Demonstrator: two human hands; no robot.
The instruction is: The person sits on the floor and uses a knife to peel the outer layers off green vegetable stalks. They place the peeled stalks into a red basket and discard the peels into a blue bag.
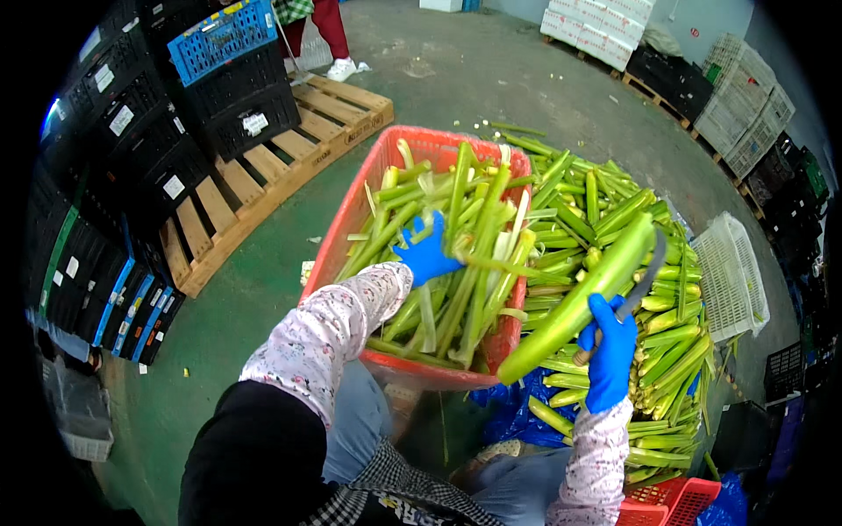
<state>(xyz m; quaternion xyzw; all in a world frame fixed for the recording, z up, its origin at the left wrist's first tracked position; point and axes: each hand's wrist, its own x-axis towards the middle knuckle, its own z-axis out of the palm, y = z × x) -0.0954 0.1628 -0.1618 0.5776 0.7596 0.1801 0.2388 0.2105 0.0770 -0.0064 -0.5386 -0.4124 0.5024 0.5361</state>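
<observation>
My left hand, in a blue glove, is over a red plastic basket of long green stalks and peelings; its fingers are spread. A thin green strip extends right from beside it. My right hand, also gloved in blue, grips a curved knife by its wooden handle, together with a thick, pale green stalk slanting across the basket's right edge. To the right of the basket lies a large pile of cut green stalks, partly on blue plastic sheeting.
A wooden pallet with stacked black crates and a blue crate stands at upper left. A person stands behind it. A white basket is right of the pile, and a red crate at lower right.
</observation>
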